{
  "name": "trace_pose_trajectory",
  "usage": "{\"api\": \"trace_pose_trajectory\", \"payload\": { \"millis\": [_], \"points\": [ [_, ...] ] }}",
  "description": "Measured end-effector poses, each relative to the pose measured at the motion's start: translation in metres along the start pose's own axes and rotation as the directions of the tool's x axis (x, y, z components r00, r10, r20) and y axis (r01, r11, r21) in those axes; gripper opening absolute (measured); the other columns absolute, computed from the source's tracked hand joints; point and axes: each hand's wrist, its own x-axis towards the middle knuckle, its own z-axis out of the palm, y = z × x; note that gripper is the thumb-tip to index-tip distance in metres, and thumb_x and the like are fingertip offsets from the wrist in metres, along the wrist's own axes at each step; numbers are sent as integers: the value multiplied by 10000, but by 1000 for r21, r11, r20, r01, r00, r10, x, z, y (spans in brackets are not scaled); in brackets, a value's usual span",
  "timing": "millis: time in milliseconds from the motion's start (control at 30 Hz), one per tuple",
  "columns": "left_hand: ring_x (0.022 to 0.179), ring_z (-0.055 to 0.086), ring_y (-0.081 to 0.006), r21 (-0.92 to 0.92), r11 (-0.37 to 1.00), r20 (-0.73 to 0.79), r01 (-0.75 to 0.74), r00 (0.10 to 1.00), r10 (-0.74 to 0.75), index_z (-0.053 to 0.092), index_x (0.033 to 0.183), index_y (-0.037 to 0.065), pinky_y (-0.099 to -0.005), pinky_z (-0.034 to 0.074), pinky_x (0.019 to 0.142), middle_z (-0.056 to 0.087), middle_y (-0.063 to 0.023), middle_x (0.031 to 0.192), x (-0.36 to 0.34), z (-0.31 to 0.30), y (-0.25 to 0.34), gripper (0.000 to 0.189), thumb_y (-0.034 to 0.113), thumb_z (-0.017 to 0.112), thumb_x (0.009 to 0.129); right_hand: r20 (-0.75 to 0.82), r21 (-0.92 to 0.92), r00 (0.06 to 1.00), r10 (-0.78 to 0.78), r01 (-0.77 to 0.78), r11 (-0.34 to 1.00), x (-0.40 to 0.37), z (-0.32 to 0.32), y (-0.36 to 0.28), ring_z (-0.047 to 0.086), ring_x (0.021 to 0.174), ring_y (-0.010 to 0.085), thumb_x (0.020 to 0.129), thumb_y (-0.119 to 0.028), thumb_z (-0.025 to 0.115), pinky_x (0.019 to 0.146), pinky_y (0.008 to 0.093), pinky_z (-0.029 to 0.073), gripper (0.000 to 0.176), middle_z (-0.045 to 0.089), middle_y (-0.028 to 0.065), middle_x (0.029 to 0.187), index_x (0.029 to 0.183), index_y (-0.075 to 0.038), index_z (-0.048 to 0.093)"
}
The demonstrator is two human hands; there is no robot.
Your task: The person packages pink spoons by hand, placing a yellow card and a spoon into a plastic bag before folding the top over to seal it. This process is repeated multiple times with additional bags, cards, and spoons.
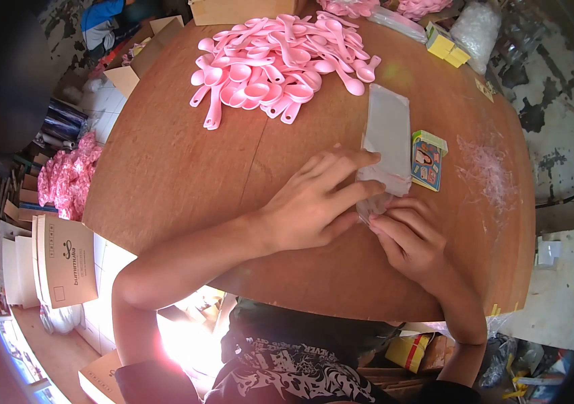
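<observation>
A stack of clear plastic bags (pixel 388 124) lies flat on the brown table, its near end beneath my fingers. My left hand (pixel 317 195) reaches over from the left, with its index finger and thumb closed about a clear plastic bag (pixel 370 205) at that end and another fingertip resting on the stack. From the near side, my right hand (pixel 411 239) pinches the same bag's edge between thumb and fingers. Just right of the stack sits a small printed box (pixel 427 160) in blue and yellow. Farther back is a big heap of pink plastic spoons (pixel 280 64).
The round-edged wooden table (pixel 179 161) spans the view. Thin plastic scraps (pixel 492 168) lie at its right; yellow boxes (pixel 445 46) and a clear bag (pixel 475 34) stand at the back. Cartons (pixel 65 259) and pink wrapped bundles (pixel 71 175) are on the left. Someone in blue (pixel 102 17) is beyond.
</observation>
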Motion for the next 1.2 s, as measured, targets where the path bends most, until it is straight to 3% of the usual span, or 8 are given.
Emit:
{"api": "trace_pose_trajectory", "payload": {
  "millis": [133,200,233,333,400,667,1167,1200],
  "points": [
    [958,663,-272,-177,983,79,-54,994,69,664,972,60,-406,485,975,668,-86,1001,-7,0,-8,221,48,752,770,-22,95,999,-25,27,995,1,-9,-2,633,765,249,726,-47,779,690,372,501,230,639,81,812,938,-28,692],
    [889,691,-213,-508,830,151,228,973,-175,686,885,46,-383,513,913,699,-63,868,-6,-5,-5,97,83,749,822,-41,84,998,45,-41,996,3,-20,5,640,783,258,742,-49,770,697,377,506,226,649,97,837,952,-25,692],
    [889,691,-213,-510,829,154,228,973,-174,686,885,46,-383,513,913,699,-63,868,-6,-6,-4,97,83,749,822,-57,77,992,115,-110,991,4,-26,9,647,800,267,757,-51,761,704,382,511,223,659,112,863,967,-22,692],
    [790,685,-145,-739,557,188,379,910,-370,679,967,16,-276,551,740,703,-67,896,-4,-6,-2,89,63,682,892,-10,-145,934,357,-355,924,11,-44,24,653,835,298,803,-50,717,723,391,517,202,667,138,926,1001,-18,688],
    [821,676,-114,-813,212,360,542,755,-548,667,1008,-12,-253,547,708,704,-61,951,0,-9,-4,131,82,665,917,20,-169,903,428,-419,892,9,-49,34,650,845,309,819,-60,706,728,387,518,196,667,140,955,1008,-14,683],
    [835,670,-107,-783,140,398,606,661,-636,667,1067,-11,-240,538,713,710,-74,953,1,-3,-12,202,121,681,914,209,-206,856,473,-434,877,-15,-52,65,633,858,330,814,-77,714,750,391,509,217,668,136,982,1013,-2,674],
    [843,639,-74,-750,180,367,636,627,-688,705,1071,-7,-239,505,767,720,-68,965,0,-4,-11,232,145,705,895,134,-364,870,475,-403,840,-10,-50,61,625,789,319,817,-4,627,712,385,504,154,644,133,857,961,-22,681],
    [843,639,-74,-752,181,361,634,626,-692,705,1071,-7,-239,505,767,720,-68,965,1,-5,-11,232,145,705,895,10,-379,890,456,-418,826,-8,-54,60,634,773,288,841,-11,618,698,370,505,146,653,123,860,977,-16,671]
  ]
}}
